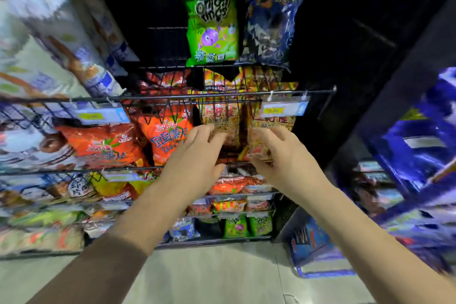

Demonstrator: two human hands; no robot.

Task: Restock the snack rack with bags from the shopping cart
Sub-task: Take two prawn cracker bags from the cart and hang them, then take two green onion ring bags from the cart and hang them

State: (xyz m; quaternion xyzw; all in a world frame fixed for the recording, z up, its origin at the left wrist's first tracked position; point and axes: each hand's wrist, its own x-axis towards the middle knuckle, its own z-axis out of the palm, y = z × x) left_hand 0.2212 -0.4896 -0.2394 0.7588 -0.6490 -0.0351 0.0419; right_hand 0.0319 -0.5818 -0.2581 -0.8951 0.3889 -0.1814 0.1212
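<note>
A black wire snack rack (222, 96) fills the middle of the head view. Both my hands reach into its middle basket. My left hand (197, 155) has its fingers laid on a brown-and-yellow snack bag (222, 118), thumb below near the basket's lower wire. My right hand (278, 155) grips another brown-and-red snack bag (271, 126) next to it, fingers curled over its front. Orange snack bags (162, 136) stand just left of my hands in the same basket row.
A green onion-rings bag (212, 27) and a dark blue bag (271, 24) stand on the shelf above. Lower baskets hold more small bags (234, 205). A blue basket or cart (313, 249) sits on the floor at the lower right. Blurred shelves flank both sides.
</note>
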